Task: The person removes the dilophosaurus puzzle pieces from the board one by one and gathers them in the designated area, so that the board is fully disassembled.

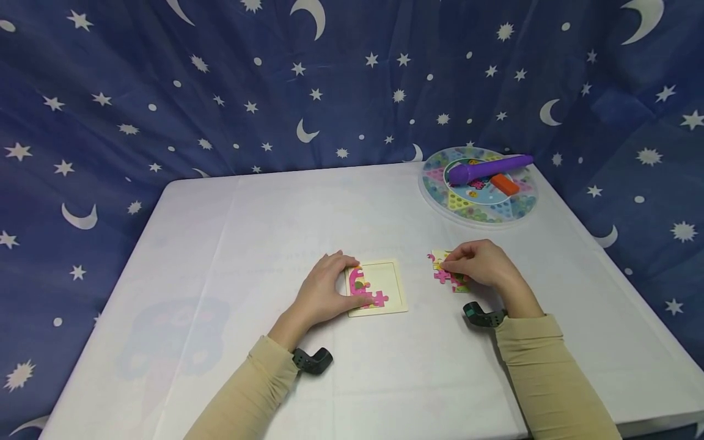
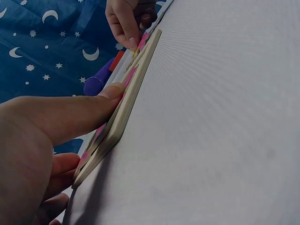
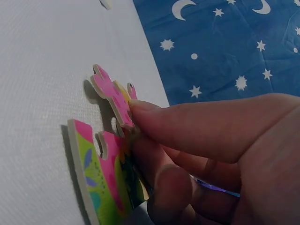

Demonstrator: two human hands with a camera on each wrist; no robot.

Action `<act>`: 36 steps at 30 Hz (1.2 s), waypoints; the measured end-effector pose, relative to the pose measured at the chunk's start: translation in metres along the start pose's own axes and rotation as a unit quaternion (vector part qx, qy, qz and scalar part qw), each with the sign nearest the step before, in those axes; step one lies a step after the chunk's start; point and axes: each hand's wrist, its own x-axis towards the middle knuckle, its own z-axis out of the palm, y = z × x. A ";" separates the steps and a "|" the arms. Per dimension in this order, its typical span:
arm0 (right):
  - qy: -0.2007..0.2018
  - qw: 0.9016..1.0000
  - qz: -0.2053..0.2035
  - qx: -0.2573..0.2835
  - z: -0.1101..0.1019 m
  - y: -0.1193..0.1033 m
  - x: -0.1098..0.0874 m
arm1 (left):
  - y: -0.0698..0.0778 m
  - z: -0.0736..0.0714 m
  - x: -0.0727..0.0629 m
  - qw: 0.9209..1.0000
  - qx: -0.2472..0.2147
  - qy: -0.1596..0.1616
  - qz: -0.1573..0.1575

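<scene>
A small square wooden puzzle tray point(image 1: 389, 278) lies mid-table, with pink jigsaw pieces point(image 1: 380, 298) fitted along its left and lower sides. My left hand point(image 1: 321, 290) holds the tray from its left: the thumb presses on the pieces and the fingers are at the far edge. To the right, my right hand point(image 1: 484, 264) pinches a pink and yellow puzzle piece point(image 3: 108, 88) between thumb and forefinger. Beneath and beside those fingers are loose green and pink puzzle pieces point(image 3: 89, 164), partly hidden by the hand.
At the back right corner stands a round patterned game board point(image 1: 467, 211). A purple toy microphone point(image 1: 495, 168) and an orange block point(image 1: 504, 184) lie on it. White cloth covers the table point(image 1: 264, 232), and a blue star-and-moon curtain point(image 1: 352, 79) hangs behind.
</scene>
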 end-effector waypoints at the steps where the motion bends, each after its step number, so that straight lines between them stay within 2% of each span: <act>1: 0.001 1.000 0.002 0.000 0.000 0.000 0.000 | 0.000 0.000 0.000 1.000 0.000 0.000 -0.001; 14: 0.012 1.000 0.019 0.000 0.004 -0.001 0.001 | 0.000 0.000 0.000 1.000 0.007 -0.004 -0.002; 22: 0.030 0.999 0.022 -0.018 0.004 -0.003 0.000 | 0.000 0.000 0.001 1.000 0.006 -0.002 0.003; 36: 0.063 0.997 0.005 -0.036 0.003 -0.003 -0.002 | -0.001 0.000 0.001 1.000 0.008 -0.003 0.004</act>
